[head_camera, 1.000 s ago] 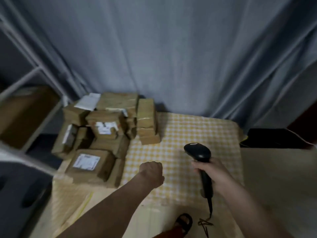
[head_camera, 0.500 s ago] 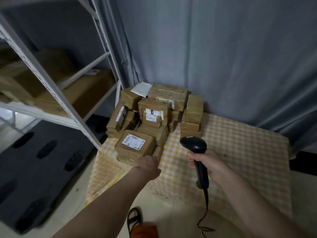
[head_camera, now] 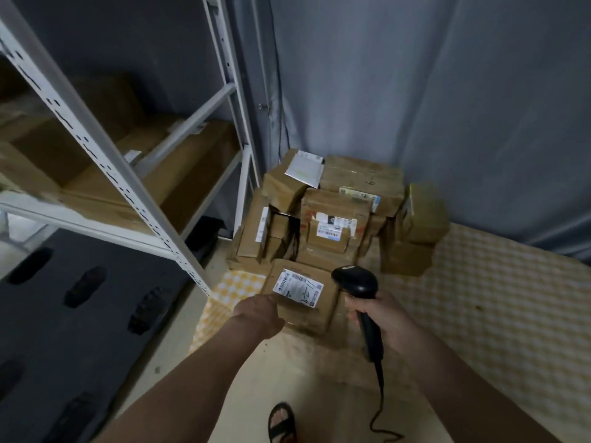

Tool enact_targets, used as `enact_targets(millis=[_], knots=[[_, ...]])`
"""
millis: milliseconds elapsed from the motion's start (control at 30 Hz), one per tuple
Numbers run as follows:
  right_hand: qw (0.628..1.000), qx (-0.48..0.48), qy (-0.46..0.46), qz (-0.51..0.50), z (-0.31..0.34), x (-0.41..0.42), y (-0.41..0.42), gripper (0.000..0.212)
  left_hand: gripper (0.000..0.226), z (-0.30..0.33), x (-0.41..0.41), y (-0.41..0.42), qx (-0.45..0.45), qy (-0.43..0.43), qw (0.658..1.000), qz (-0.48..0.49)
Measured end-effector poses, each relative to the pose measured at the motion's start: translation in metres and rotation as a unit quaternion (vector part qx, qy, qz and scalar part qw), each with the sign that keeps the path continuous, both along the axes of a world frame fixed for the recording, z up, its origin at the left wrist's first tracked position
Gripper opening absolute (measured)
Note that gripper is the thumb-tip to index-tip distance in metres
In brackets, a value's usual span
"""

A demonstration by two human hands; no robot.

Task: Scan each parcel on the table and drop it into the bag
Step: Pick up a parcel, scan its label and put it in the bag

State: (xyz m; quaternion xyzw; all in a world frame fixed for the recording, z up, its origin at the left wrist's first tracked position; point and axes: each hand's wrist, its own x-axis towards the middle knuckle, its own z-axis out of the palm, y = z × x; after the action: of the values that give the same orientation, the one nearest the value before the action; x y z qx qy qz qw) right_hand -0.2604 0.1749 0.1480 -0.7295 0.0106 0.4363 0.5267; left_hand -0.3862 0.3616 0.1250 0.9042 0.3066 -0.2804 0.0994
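Observation:
A pile of brown cardboard parcels [head_camera: 339, 215] stands at the far left corner of a table with a yellow checked cloth [head_camera: 499, 302]. The nearest parcel [head_camera: 323, 310] lies at the front of the pile and carries a white barcode label [head_camera: 298, 286]. My left hand [head_camera: 259, 314] is at that parcel's near left corner; its fingers are hidden behind the hand, so whether it grips is unclear. My right hand [head_camera: 385, 318] grips the handle of a black barcode scanner [head_camera: 359, 289], whose head hangs just right of the label. No bag is in view.
A white metal shelf rack [head_camera: 105, 148] holding large cardboard boxes stands at the left, close to the table. A dark plastic pallet [head_camera: 80, 314] lies on the floor below it. Grey curtain hangs behind the table. My sandalled foot [head_camera: 281, 423] shows at the bottom.
The view has swung left and closer to the pile. My left hand has moved forward to the front parcel's corner, and the scanner has come up beside its label.

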Motion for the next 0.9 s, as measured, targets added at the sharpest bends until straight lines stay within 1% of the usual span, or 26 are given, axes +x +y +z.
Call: enact_targets(millis=[100, 167, 267, 433, 533, 600, 700, 833, 900], knots=[[1.000, -0.012, 0.010, -0.014, -0.012, -0.010, 0.030, 0.019, 0.056, -0.013, -0.002, 0.035, -0.012, 0.017, 1.000, -0.002], [0.999, -0.025, 0.016, -0.023, -0.019, -0.015, 0.044, 0.015, 0.051, -0.021, -0.001, 0.051, -0.025, 0.017, 1.000, -0.004], [0.997, -0.050, 0.018, -0.049, -0.033, -0.015, 0.059, 0.021, 0.051, -0.036, 0.004, 0.070, -0.058, 0.015, 0.998, 0.007], [0.994, -0.081, 0.033, -0.059, -0.056, 0.000, 0.078, 0.016, 0.063, -0.066, 0.014, 0.089, -0.118, 0.006, 0.990, 0.072], [0.990, -0.104, 0.058, -0.070, -0.075, 0.017, 0.085, 0.022, 0.068, -0.085, 0.022, 0.093, -0.148, -0.004, 0.982, 0.115], [0.987, -0.122, 0.070, -0.073, -0.086, 0.027, 0.091, 0.027, 0.065, -0.097, 0.031, 0.093, -0.164, -0.022, 0.975, 0.147], [0.985, -0.130, 0.082, -0.074, -0.105, 0.039, 0.099, 0.031, 0.061, -0.116, 0.045, 0.093, -0.197, -0.058, 0.951, 0.232], [0.984, -0.127, 0.099, -0.078, -0.125, 0.047, 0.107, 0.037, 0.060, -0.141, 0.056, 0.092, -0.254, -0.081, 0.901, 0.343], [0.983, -0.122, 0.110, -0.086, -0.131, 0.047, 0.108, 0.040, 0.061, -0.150, 0.057, 0.091, -0.272, -0.092, 0.881, 0.376]])
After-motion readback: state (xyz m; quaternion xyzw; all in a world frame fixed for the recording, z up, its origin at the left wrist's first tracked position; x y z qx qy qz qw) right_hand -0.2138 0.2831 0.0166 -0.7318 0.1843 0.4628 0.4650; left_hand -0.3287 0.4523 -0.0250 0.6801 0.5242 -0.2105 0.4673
